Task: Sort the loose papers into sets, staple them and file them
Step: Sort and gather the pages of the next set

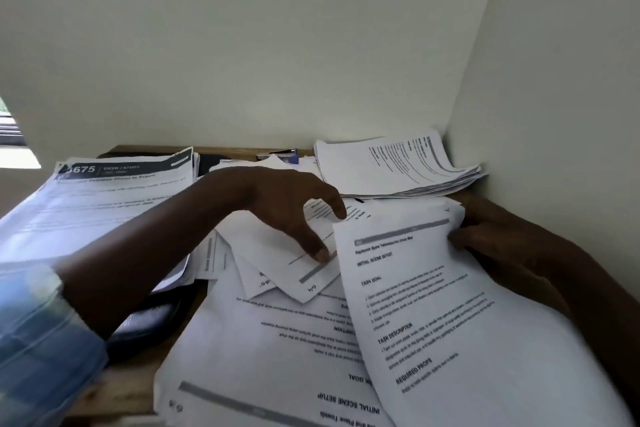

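Note:
Loose printed papers [277, 340] lie scattered over the wooden desk [131, 392]. My right hand [491, 239] grips a tilted sheet headed with a grey bar [433, 305] by its upper right edge, thumb on its face. My left hand [291, 208] reaches across from the left, fingers spread, and presses a fingertip on a small white sheet [304, 270] in the middle of the heap. A stapler with a blue end [282, 153] lies at the back against the wall, partly hidden by papers.
A stack of papers [398, 166] sits in the back right corner against the walls. Another stack topped by a sheet marked 675 [104, 198] lies at the left. A black folder [152, 319] lies under my left forearm. A wall closes off the right side.

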The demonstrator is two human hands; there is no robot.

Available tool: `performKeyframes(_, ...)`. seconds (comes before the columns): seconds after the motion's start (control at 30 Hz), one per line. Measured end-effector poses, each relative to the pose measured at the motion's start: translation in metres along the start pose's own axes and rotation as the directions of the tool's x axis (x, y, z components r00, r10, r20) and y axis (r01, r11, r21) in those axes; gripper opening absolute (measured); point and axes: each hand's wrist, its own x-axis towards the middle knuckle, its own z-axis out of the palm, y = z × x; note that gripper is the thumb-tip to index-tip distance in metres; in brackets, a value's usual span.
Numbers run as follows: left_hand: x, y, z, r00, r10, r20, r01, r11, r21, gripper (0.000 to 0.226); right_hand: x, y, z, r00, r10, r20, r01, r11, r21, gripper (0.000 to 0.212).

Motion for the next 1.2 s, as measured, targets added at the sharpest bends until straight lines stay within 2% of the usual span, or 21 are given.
performKeyframes(0.07, -0.012, -0.003, 0.007, 1.000, -0.020, 0.021, 0.020, 1.000, 0.008, 0.068, 0.002, 0.011, 0.000, 0.999, -0.009, -0.049, 0.009, 1.000, -0.013, 0.055)
performKeyframes(0.17, -0.032, -0.016, 0.021, 0.997, -0.068, 0.038, 0.067, 0.998, 0.022, 0.075, 0.009, 0.028, -0.010, 0.987, 0.044, -0.153, -0.049, 0.998, -0.034, 0.016)
performKeyframes(0.23, -0.044, -0.017, 0.032, 0.997, -0.072, 0.027, 0.070, 0.996, 0.061, 0.071, 0.011, 0.036, -0.017, 0.978, 0.038, -0.205, -0.064, 0.991, -0.121, 0.017)
performKeyframes(0.3, -0.055, -0.015, 0.043, 0.998, -0.050, -0.028, 0.051, 0.998, 0.041, 0.064, 0.008, 0.040, -0.019, 0.972, 0.010, -0.236, -0.032, 0.995, -0.094, 0.018)
performKeyframes(0.4, -0.063, -0.013, 0.056, 0.974, 0.021, -0.226, -0.015, 1.000, 0.027, 0.042, -0.007, 0.046, -0.014, 0.949, -0.027, -0.315, 0.023, 1.000, -0.014, 0.019)
performKeyframes(0.5, -0.058, -0.009, 0.059, 0.904, 0.066, -0.423, -0.040, 0.997, 0.070, 0.023, -0.015, 0.050, -0.003, 0.916, -0.063, -0.395, 0.092, 0.994, 0.054, 0.026)
performKeyframes(0.6, -0.046, -0.001, 0.059, 0.793, 0.158, -0.589, -0.096, 0.986, 0.136, 0.028, -0.015, 0.049, 0.006, 0.890, -0.066, -0.451, 0.139, 0.982, 0.130, 0.034)
performKeyframes(0.7, -0.037, 0.017, 0.057, 0.621, 0.204, -0.757, -0.159, 0.978, 0.133, 0.028, -0.014, 0.045, 0.013, 0.824, -0.046, -0.565, 0.090, 0.995, 0.049, 0.009)
performKeyframes(0.77, -0.033, 0.027, 0.052, 0.524, 0.148, -0.839, -0.155, 0.985, 0.076, 0.028, -0.011, 0.043, 0.014, 0.780, -0.045, -0.624, 0.045, 0.999, -0.015, 0.018)
performKeyframes(0.83, -0.030, 0.033, 0.043, 0.478, 0.007, -0.878, -0.124, 0.990, -0.060, 0.031, -0.007, 0.043, 0.013, 0.758, -0.035, -0.651, 0.000, 0.999, -0.054, 0.023)
performKeyframes(0.97, -0.011, 0.033, 0.028, 0.524, -0.210, -0.825, -0.123, 0.940, -0.317, 0.024, -0.009, 0.044, 0.010, 0.776, -0.029, -0.631, 0.049, 0.999, 0.015, 0.033)
performKeyframes(1.03, 0.001, 0.036, 0.028, 0.567, -0.298, -0.768, -0.165, 0.872, -0.460, 0.008, -0.009, 0.046, 0.008, 0.786, -0.055, -0.615, 0.097, 0.995, 0.034, 0.027)
performKeyframes(1.07, 0.007, 0.041, 0.030, 0.579, -0.338, -0.742, -0.180, 0.835, -0.520, 0.011, -0.010, 0.047, 0.008, 0.786, -0.081, -0.613, 0.110, 0.994, 0.011, 0.020)
performKeyframes(1.13, 0.017, 0.053, 0.036, 0.544, -0.342, -0.766, -0.245, 0.809, -0.534, 0.024, -0.007, 0.050, 0.011, 0.778, -0.136, -0.613, 0.119, 0.990, -0.070, 0.008)
performKeyframes(1.17, 0.019, 0.063, 0.037, 0.505, -0.322, -0.801, -0.264, 0.826, -0.498, 0.027, -0.006, 0.052, 0.010, 0.771, -0.159, -0.616, 0.123, 0.987, -0.102, 0.018)
performKeyframes(1.2, 0.021, 0.074, 0.038, 0.506, -0.286, -0.814, -0.294, 0.830, -0.474, 0.026, -0.005, 0.054, 0.011, 0.765, -0.179, -0.618, 0.143, 0.984, -0.108, 0.027)
